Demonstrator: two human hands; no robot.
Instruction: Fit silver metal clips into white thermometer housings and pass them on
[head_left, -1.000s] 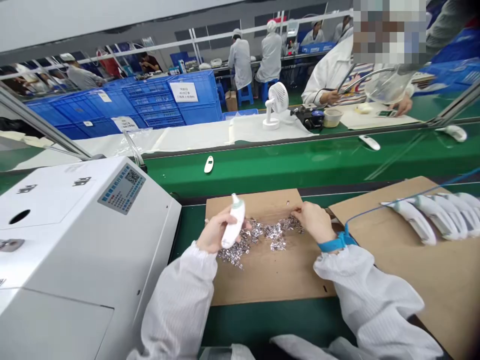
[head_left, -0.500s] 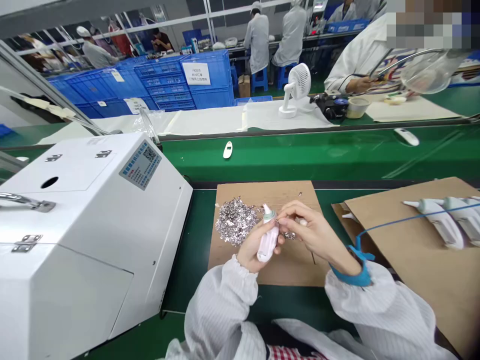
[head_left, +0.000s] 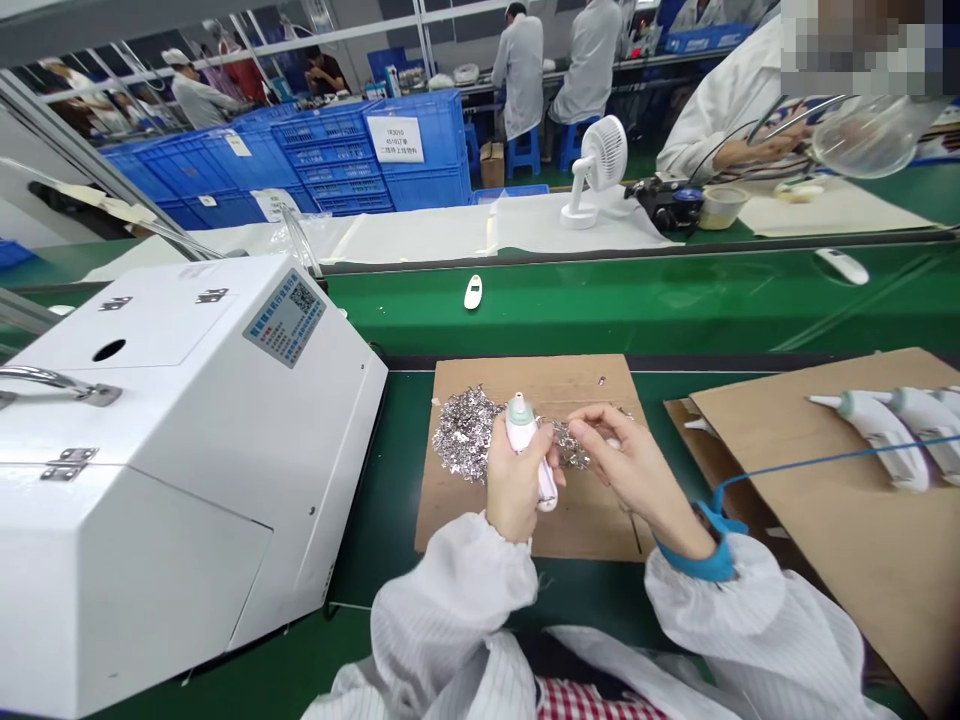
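My left hand [head_left: 516,480] is wrapped round a white ear thermometer [head_left: 523,434] with a pale green collar, its probe tip pointing up and away from me. Just to the right, my right hand [head_left: 630,465] has its thumb and forefinger pinched together, apart from the thermometer. Whatever lies between those fingertips is too small to make out. A blue wrist strap [head_left: 697,562] with a cord circles my right wrist. Behind my hands, a heap of small shiny metal pieces [head_left: 465,432] lies on a cardboard sheet [head_left: 465,520], with more of them partly hidden by my fingers.
A large white machine [head_left: 187,500] stands at left. On the right, several more thermometers [head_left: 885,440] lie on cardboard [head_left: 840,540]. A green conveyor belt [head_left: 600,310] runs across, carrying white pieces. Beyond it are a small fan [head_left: 600,160] and a co-worker's hand [head_left: 757,150].
My left hand has turned the thermometer so its tip leans away from me and to the left. My right fingertips have moved off it to the right. The white pieces on the belt have shifted right.
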